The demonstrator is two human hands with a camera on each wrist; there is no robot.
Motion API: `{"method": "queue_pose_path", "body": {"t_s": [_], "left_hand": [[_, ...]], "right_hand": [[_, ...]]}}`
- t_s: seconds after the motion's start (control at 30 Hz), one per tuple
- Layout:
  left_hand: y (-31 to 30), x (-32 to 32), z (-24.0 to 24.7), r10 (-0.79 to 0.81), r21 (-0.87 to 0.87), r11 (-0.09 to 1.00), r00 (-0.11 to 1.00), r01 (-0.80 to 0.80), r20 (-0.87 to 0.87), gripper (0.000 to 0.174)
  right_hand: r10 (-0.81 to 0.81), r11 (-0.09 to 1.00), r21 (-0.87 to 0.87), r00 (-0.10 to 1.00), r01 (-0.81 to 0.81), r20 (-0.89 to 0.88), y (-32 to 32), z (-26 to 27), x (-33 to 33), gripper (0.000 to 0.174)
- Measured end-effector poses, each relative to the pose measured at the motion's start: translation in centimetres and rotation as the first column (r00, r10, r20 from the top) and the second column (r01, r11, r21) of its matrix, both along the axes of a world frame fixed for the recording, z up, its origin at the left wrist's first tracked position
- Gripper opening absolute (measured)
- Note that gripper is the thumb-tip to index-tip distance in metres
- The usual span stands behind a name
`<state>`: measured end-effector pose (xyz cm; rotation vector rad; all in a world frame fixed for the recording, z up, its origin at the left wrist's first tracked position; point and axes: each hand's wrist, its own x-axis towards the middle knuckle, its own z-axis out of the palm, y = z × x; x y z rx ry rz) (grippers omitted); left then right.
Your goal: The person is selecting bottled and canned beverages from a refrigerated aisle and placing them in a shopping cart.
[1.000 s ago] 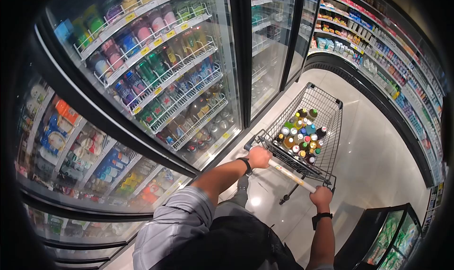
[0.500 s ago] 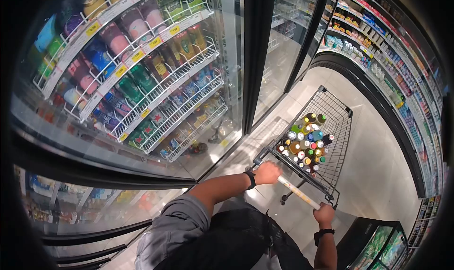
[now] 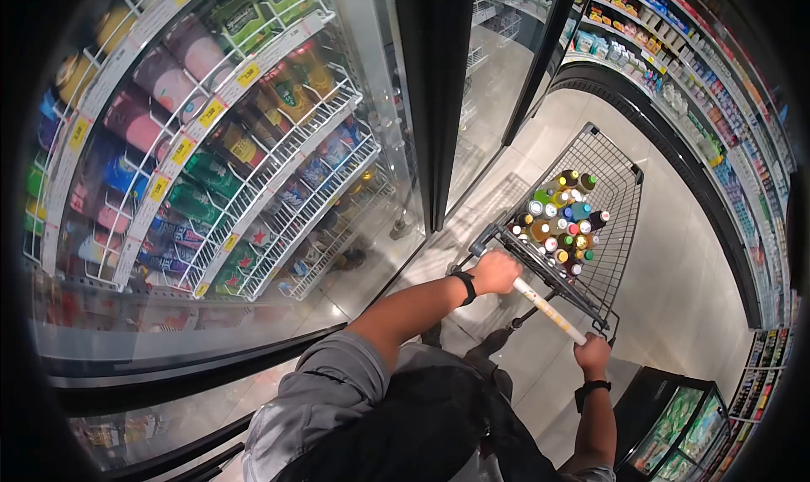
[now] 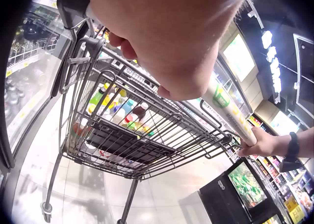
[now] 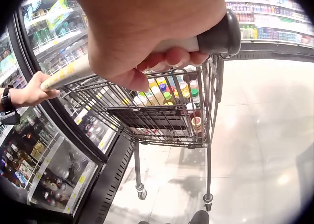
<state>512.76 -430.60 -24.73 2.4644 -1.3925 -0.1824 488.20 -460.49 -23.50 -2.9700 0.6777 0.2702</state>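
Note:
Both hands grip the pale, printed handle (image 3: 548, 311) of a wire shopping cart (image 3: 614, 197). My left hand (image 3: 496, 273) wraps the handle near its left end, beside a dark end piece. At the other end, my right hand (image 3: 592, 354) curls round it; the right wrist view shows its fingers (image 5: 177, 56) bent under the bar next to a black end cap (image 5: 223, 35). Several bottles (image 3: 561, 220) with coloured caps stand close together in the cart's near part. The cart's far part shows bare wire mesh.
Glass-doored coolers with shelves of cans and bottles (image 3: 278, 94) line the left side. A curved open shelf unit (image 3: 709, 127) with a dark base bounds the right. A low black freezer (image 3: 666, 414) stands near at right. Pale tiled floor (image 3: 675, 229) lies between.
The cooler shelves on the left have come closer and slid toward the lower left of the head view. Hands and cart sit slightly farther right in it, with both hands still gripping the handle.

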Motion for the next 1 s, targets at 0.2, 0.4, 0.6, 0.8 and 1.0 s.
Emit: {"method": "queue_pose_path", "body": {"t_s": [0.2, 0.4, 0.6, 0.8, 1.0], "left_hand": [[-3.4, 3.6, -0.1, -0.011, 0.02, 1.0, 0.999, 0.01, 0.044, 0.014], [-8.8, 6.3, 0.1, -0.001, 0.055, 0.998, 1.0, -0.001, 0.026, 0.018], [-15.5, 10.3, -0.6, 0.035, 0.013, 0.999, 0.996, -0.036, 0.087, 0.022], [-22.0, 14.8, -0.1, 0.091, 0.083, 0.992, 0.993, -0.096, 0.07, 0.02], [-28.1, 18.0, 1.3, 0.159, 0.228, 0.959, 0.986, -0.166, 0.048, 0.022]], "right_hand": [[0.048, 0.996, -0.07, 0.999, -0.049, -0.018, -3.9, -0.9, 3.7, 0.014], [0.042, 0.998, -0.053, 0.999, -0.043, -0.023, -9.9, -0.6, 7.4, 0.015], [0.054, 0.998, -0.029, 0.998, -0.053, 0.022, -16.8, -0.6, 12.2, 0.014], [0.055, 0.998, -0.035, 0.998, -0.055, -0.007, -23.1, -0.4, 17.2, 0.015], [0.085, 0.996, -0.004, 0.996, -0.085, 0.004, -29.2, -0.4, 21.8, 0.015]]}}
